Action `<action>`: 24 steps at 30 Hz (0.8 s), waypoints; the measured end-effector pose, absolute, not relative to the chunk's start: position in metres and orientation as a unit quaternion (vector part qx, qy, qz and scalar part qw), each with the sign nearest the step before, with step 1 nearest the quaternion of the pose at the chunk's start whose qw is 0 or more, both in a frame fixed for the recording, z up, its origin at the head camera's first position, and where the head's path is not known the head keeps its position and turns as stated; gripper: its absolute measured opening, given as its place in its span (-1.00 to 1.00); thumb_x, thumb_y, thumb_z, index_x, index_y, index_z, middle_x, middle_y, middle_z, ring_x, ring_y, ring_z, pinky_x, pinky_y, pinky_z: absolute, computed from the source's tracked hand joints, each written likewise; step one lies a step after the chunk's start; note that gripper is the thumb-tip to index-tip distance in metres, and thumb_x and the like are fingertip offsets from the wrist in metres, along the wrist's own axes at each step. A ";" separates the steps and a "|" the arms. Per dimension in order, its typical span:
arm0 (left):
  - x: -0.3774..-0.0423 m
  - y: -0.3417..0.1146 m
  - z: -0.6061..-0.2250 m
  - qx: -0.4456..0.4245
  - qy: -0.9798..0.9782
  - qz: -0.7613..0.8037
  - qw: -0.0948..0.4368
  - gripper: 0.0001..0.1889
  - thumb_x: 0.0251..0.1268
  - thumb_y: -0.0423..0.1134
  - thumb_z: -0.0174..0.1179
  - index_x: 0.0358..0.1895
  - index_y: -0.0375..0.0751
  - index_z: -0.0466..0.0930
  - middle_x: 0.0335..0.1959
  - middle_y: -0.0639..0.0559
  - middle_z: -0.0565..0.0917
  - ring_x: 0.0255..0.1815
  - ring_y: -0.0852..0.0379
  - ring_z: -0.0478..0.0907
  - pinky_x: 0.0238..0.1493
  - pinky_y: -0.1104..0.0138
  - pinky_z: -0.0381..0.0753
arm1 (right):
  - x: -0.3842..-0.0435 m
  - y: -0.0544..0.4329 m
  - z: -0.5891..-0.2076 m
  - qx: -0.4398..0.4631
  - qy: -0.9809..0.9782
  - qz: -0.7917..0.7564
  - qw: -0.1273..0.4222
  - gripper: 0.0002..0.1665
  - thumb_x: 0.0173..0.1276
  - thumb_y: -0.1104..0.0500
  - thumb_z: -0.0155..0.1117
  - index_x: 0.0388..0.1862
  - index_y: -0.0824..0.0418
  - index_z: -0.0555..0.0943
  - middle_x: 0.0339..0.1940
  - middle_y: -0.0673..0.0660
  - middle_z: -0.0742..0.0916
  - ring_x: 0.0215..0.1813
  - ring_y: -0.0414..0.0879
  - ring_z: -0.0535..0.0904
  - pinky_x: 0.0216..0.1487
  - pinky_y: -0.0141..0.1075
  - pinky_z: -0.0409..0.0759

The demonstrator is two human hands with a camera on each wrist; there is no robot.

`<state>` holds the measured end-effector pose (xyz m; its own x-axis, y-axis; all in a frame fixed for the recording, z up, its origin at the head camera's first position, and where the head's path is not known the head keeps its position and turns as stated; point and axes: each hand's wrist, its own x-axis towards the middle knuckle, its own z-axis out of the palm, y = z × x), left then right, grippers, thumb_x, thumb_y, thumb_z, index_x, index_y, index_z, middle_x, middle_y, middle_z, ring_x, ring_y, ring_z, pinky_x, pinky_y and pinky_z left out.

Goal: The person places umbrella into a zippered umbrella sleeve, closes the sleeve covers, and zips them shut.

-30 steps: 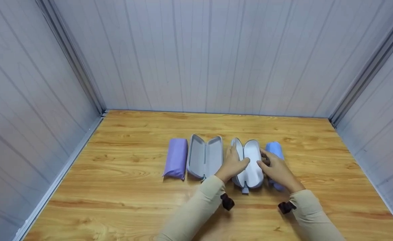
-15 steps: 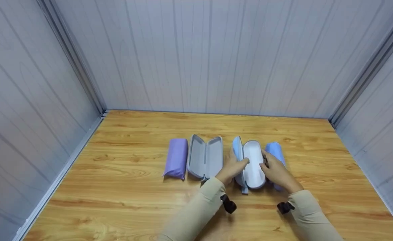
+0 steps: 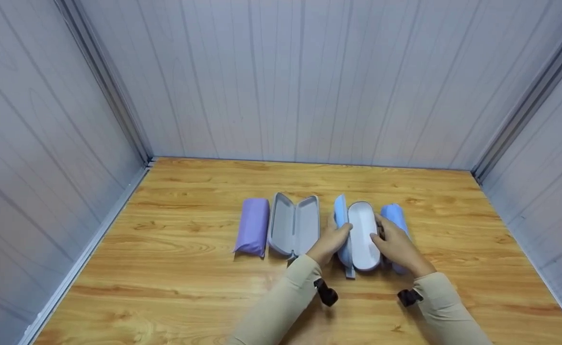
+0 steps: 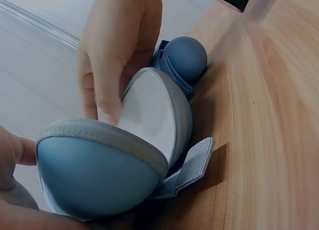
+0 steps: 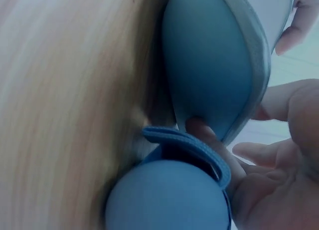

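Note:
A light-blue hard-shell case (image 3: 363, 237) with a white lining stands spread on the wooden table, its short grey strap (image 4: 197, 165) toward the person. My left hand (image 3: 329, 239) grips its left half, thumb on the rim and fingers round the outside; that half is tilted up. On the other side my right hand (image 3: 398, 245) holds the right half, thumb at the inner edge and fingers under the blue shell (image 5: 207, 60). No contents show in the visible lining. Close beside the right hand lies a blue bundle (image 3: 394, 214) with a rounded end and a strap.
To the left, a second case (image 3: 306, 225) in grey lies spread, near the left hand. Beyond it is a purple oblong bundle (image 3: 252, 223). Pale panelled walls (image 3: 281, 81) enclose the wooden table (image 3: 175, 268) at the back and both sides.
The left half of the blue case has swung up toward the right half, so its blue outside now shows. My left hand turned with it; the right hand has barely shifted.

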<state>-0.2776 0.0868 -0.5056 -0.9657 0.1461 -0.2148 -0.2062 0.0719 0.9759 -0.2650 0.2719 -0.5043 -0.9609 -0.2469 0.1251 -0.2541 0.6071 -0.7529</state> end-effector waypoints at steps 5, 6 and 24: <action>-0.278 0.086 -0.505 -0.021 0.722 0.680 0.128 -0.18 0.39 -0.14 0.07 0.60 -0.30 -0.11 0.56 -0.31 0.08 0.54 -0.15 0.04 0.51 0.04 0.04 | -0.264 0.280 -0.496 0.102 -0.901 0.421 0.018 -0.31 0.52 0.28 0.11 0.52 0.49 0.16 0.31 0.52 0.49 0.18 0.31 0.57 0.14 0.09 0.57; -0.278 0.086 -0.506 -0.022 0.722 0.680 0.130 -0.18 0.39 -0.13 0.07 0.60 -0.29 -0.11 0.56 -0.31 0.08 0.55 -0.15 0.03 0.51 0.04 0.03 | -0.263 0.282 -0.494 0.096 -0.902 0.420 0.023 -0.31 0.53 0.25 0.11 0.52 0.48 0.17 0.32 0.51 0.48 0.20 0.31 0.56 0.15 0.10 0.56; -0.278 0.089 -0.506 -0.033 0.707 0.694 0.135 -0.20 0.37 -0.15 -0.02 0.60 -0.31 -0.12 0.56 -0.30 0.06 0.55 -0.14 0.02 0.51 0.05 0.01 | -0.271 0.321 -0.497 0.046 -0.937 0.347 0.016 -0.08 0.48 0.06 0.25 0.54 0.52 0.05 0.37 0.62 0.34 0.36 0.47 0.30 0.32 0.29 0.29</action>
